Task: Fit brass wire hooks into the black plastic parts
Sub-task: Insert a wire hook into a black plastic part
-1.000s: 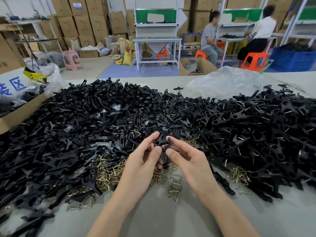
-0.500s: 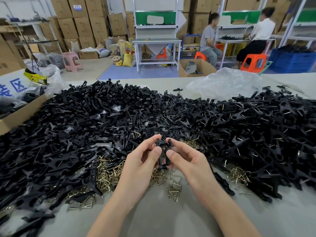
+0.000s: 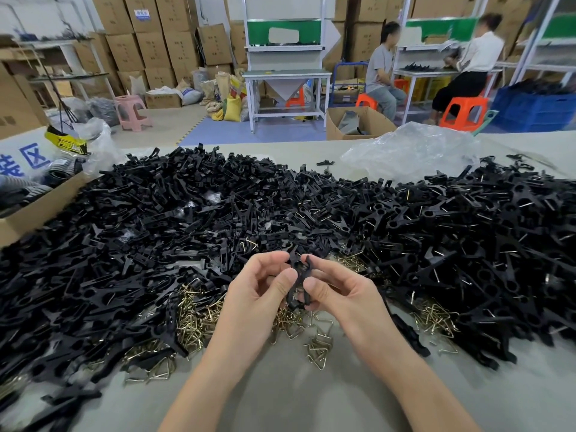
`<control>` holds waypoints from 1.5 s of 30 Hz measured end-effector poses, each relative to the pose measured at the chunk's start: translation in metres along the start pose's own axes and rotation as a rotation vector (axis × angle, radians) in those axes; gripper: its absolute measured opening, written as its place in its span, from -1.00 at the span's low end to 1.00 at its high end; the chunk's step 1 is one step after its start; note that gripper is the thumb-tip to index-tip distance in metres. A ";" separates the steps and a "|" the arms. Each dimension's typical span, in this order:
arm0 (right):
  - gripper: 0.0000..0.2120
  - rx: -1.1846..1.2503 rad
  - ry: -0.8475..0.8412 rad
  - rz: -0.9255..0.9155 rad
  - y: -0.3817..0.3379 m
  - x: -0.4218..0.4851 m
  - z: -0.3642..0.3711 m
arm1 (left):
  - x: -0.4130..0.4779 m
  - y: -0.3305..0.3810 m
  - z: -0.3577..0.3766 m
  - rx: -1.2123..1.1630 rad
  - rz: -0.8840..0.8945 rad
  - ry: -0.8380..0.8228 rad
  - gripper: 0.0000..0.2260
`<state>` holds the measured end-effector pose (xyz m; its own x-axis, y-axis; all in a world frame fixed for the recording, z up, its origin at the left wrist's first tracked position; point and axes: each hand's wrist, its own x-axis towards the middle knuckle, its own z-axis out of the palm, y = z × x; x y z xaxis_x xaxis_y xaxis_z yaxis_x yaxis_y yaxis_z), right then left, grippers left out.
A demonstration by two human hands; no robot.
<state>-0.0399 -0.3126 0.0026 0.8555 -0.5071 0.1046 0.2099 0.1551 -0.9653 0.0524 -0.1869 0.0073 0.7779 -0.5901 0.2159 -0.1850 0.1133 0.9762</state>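
Head view: you held one black plastic part [image 3: 298,275] up between both hands, above the table [image 3: 280,397].
Left hand [image 3: 258,294]: thumb and forefinger pinched the part's left edge; the other fingers curled loosely behind.
Right hand [image 3: 339,294]: thumb and forefinger pinched the right edge, directly opposite the left pinch.
Hook in the held part: you could not have told from this view; no brass showed between your fingertips.
Brass wire hooks [image 3: 193,313]: loose scatter lay just below and to either side of the grip.
Heap of black plastic parts [image 3: 156,238]: spread beyond and left of the grip; parts right of it [image 3: 467,232] showed wire, so probably fitted.
Risk, slip: the part was held by fingertips only; a hard push on a hook could have twisted it out of the pinch.
Risk, mixing: a dropped part would likely have vanished among identical ones, fitted and unfitted alike.
Risk, wire: a springy hook end could have skidded off its seat and jabbed a fingertip.
Writing, cardboard box [image 3: 31,157]: far left of the grip, large blue characters, "区" legible.
Writing, yellow-and-black packet [image 3: 67,145]: "PRO" legible, the rest not.
Writing, cartons [image 3: 143,17]: white labels, too small to read.
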 end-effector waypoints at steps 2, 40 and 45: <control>-0.66 -0.028 -0.008 -0.010 0.000 0.000 -0.001 | -0.001 0.000 0.000 0.022 0.017 -0.009 -0.88; -0.70 0.179 0.239 -0.054 0.004 0.014 -0.021 | 0.000 0.003 -0.015 0.282 0.050 0.103 -0.84; -0.66 0.122 0.234 -0.038 0.003 0.012 -0.018 | 0.002 0.000 -0.013 0.194 -0.048 0.086 -0.88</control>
<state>-0.0374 -0.3335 -0.0037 0.7160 -0.6948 0.0684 0.3074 0.2257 -0.9244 0.0616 -0.1778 0.0082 0.8354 -0.5198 0.1788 -0.2522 -0.0735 0.9649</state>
